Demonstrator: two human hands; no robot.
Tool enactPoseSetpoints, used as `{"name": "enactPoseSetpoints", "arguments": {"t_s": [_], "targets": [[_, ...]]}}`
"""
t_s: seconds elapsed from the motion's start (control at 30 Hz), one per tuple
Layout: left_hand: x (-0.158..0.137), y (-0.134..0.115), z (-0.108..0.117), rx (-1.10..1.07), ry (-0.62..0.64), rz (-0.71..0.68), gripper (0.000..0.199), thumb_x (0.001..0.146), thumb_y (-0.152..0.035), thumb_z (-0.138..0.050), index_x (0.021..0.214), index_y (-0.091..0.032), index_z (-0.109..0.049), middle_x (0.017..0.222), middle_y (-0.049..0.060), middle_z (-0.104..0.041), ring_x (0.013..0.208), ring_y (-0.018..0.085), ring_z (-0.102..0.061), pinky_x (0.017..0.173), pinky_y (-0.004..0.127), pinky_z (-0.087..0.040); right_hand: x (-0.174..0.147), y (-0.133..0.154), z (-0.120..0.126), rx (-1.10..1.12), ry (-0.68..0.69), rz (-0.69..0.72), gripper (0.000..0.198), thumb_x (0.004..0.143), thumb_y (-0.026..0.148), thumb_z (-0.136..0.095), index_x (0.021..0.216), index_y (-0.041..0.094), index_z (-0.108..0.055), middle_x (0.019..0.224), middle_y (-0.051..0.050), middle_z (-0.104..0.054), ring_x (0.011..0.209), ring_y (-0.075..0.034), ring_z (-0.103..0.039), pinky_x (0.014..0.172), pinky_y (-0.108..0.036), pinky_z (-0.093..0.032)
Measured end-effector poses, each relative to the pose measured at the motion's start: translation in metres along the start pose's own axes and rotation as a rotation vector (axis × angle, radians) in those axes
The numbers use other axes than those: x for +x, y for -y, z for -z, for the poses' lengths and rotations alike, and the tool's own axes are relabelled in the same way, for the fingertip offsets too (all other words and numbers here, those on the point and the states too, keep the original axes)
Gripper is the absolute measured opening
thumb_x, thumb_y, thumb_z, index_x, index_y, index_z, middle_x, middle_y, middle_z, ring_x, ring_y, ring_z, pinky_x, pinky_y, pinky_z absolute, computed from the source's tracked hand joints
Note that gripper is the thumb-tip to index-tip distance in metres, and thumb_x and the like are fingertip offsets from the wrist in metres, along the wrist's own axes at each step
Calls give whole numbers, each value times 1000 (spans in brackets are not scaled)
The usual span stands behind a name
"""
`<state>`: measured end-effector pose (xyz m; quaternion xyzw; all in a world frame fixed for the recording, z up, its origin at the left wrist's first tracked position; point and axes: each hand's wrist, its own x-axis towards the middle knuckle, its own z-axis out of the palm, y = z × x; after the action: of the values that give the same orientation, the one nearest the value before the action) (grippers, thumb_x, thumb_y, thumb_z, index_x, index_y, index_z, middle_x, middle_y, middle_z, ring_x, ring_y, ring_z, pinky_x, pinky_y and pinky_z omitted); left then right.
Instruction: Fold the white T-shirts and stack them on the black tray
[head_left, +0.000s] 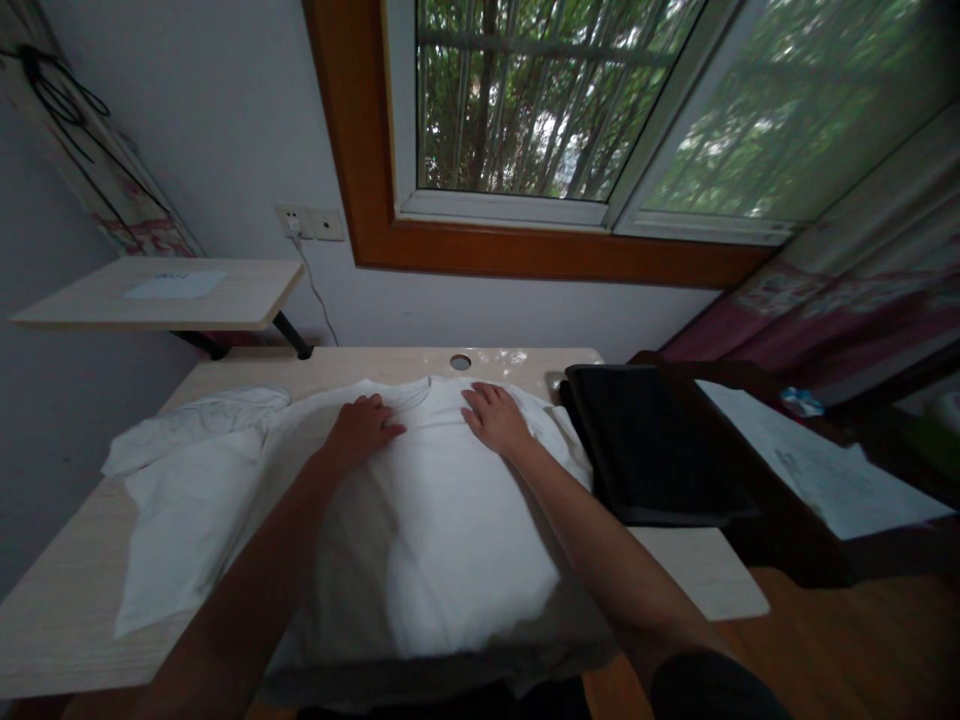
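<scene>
Forearms (600,540) slant up from below; left hand (361,428) and right hand (496,418), seemingly uncurled in shadow, rest mid-frame on the white shirt (465,540), likely steadying it.

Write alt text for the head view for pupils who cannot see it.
A white shirt lies across a pale desk, a left hand and right hand resting on it near the neckline. A flat black item lies beside it; beyond, a window shows greenery.
</scene>
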<state>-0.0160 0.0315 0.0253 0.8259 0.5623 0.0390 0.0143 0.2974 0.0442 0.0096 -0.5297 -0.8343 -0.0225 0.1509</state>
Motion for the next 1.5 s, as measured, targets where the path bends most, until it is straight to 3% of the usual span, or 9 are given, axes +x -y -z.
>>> {"name": "enactPoseSetpoints", "arguments": {"t_s": [0.2,0.33,0.5,0.6,0.83,1.0,1.13,1.3,1.5], "targets": [[-19,35,10,82,-87,58,52,99,-63,-44,83,-25,-76,110,11,-68,106,33,-56,84,46,-45,-4,-1,6,-23,5,-26,45,105,44,-47,143,23,-58,150,-12,-54,135,-30,-44,116,-45,-32],[-24,48,18,154,-148,131,50,102,-56,-39,87,-24,-74,105,11,-70,110,35,-54,88,50,-44,-2,5,10,-49,9,-77,42,104,44,-49,138,24,-61,144,-12,-57,128,-31,-46,109,-44,-38],[-20,38,17,174,-159,184,41,103,-45,-39,117,-23,-70,114,14,-70,113,35,-56,92,52,-43,19,23,11,-84,-29,-176,35,103,41,-48,121,19,-68,127,-17,-62,117,-33,-50,97,-43,-45],[-16,30,12,180,-132,214,40,100,-38,-42,129,-21,-64,118,17,-68,112,36,-58,91,51,-45,38,33,7,-25,-65,-133,34,103,38,-48,117,17,-71,125,-17,-63,115,-32,-52,99,-43,-44],[-10,27,-1,180,-165,278,44,99,-39,-42,135,-19,-60,118,18,-67,106,34,-62,84,46,-48,78,41,-16,126,-27,112,33,104,39,-52,115,24,-78,141,-11,-61,132,-27,-49,114,-42,-35],[-7,25,-5,179,-189,332,47,99,-40,-41,138,-17,-57,117,18,-65,100,32,-63,77,42,-49,100,38,-25,168,88,85,37,107,35,-45,113,20,-79,115,-10,-74,119,-21,-59,107,-36,-37],[-6,23,-5,139,-219,356,44,99,-39,-41,133,-18,-60,118,17,-63,101,31,-62,79,41,-50,103,35,-21,139,67,55,40,107,33,-43,106,16,-79,115,-12,-72,115,-23,-58,104,-37,-37],[2,28,-8,48,-280,329,40,100,-40,-42,125,-19,-66,124,17,-61,114,34,-57,88,45,-51,88,42,-21,29,-33,65,38,107,33,-41,123,18,-73,129,-13,-66,126,-30,-48,116,-45,-28],[9,49,-16,-154,-406,153,52,104,-44,-37,148,-20,-51,152,15,-44,137,30,-47,116,47,-42,71,43,-24,58,-110,8,49,107,31,-39,155,23,-46,154,-12,-50,135,-31,-45,118,-50,-28]]}}
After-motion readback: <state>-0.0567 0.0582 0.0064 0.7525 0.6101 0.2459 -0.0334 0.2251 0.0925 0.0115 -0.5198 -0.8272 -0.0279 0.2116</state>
